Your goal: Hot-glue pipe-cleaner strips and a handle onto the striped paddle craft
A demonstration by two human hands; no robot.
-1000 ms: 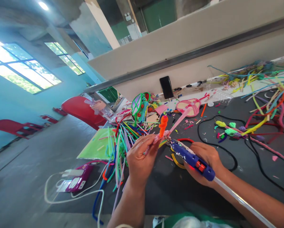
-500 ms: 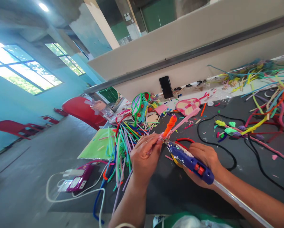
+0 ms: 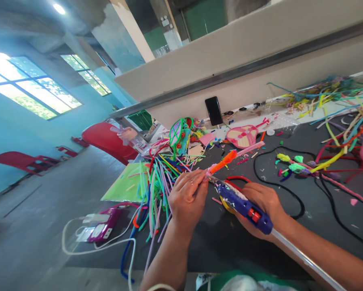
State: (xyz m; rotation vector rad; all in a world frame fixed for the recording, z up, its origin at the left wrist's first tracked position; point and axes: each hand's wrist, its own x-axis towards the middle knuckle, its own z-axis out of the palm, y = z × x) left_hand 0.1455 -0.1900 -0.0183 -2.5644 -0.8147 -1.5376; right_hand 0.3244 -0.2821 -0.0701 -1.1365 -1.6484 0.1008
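While gripping the blue glue gun point(image 3: 245, 204) in a closed right hand point(image 3: 262, 206), aims its nozzle at the near end of a pink stick point(image 3: 251, 148) wrapped in orange pipe cleaner point(image 3: 225, 161). Pinches that end just left of the gun's tip with the left hand point(image 3: 186, 200), fingers shut on it, keeping the stick slanted up and away beyond the gun, clear of the dark tabletop point(image 3: 218, 238). Risks a burn, by the look of it, with fingertips right against the nozzle and hot glue liable to run onto them. Could also snag the black cable point(image 3: 299, 204) looped just right of the gun. Shows a heap of coloured pipe cleaners point(image 3: 157, 178) left of the gun, a pink fan-shaped piece point(image 3: 242, 136) beyond it, and farthest beyond, a dark phone point(image 3: 213, 110) propped upright.
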